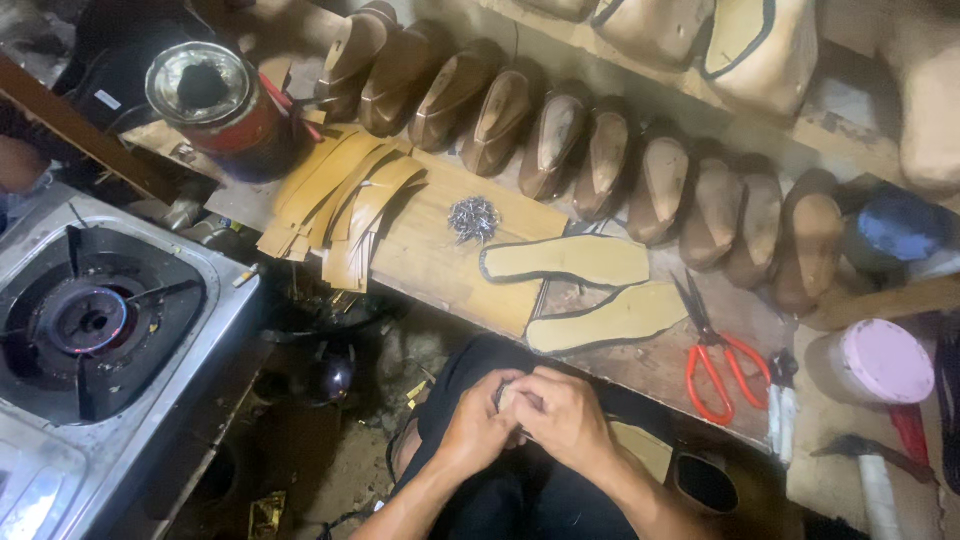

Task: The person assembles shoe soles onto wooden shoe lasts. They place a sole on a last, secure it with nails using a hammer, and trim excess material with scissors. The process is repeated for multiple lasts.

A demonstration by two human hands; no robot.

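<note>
My left hand (pixel 475 425) and my right hand (pixel 565 418) meet over my lap, both closed around a small pale object (pixel 507 397) that is mostly hidden between the fingers. Under my right wrist a tan insole piece (pixel 645 450) lies on my dark trousers. On the wooden bench in front of me lie two tan insoles with dark edges (pixel 565 260), (pixel 610 318), a small heap of metal tacks (pixel 473 217) and a fan of tan leather strips (pixel 340 200).
A row of wooden shoe lasts (pixel 560 140) lines the back of the bench. Red-handled scissors (pixel 715 355) lie right of the insoles, near a pink-lidded tub (pixel 875 362) and a hammer (pixel 880 480). A gas stove (pixel 90 330) stands at left, a red tin (pixel 225 110) behind it.
</note>
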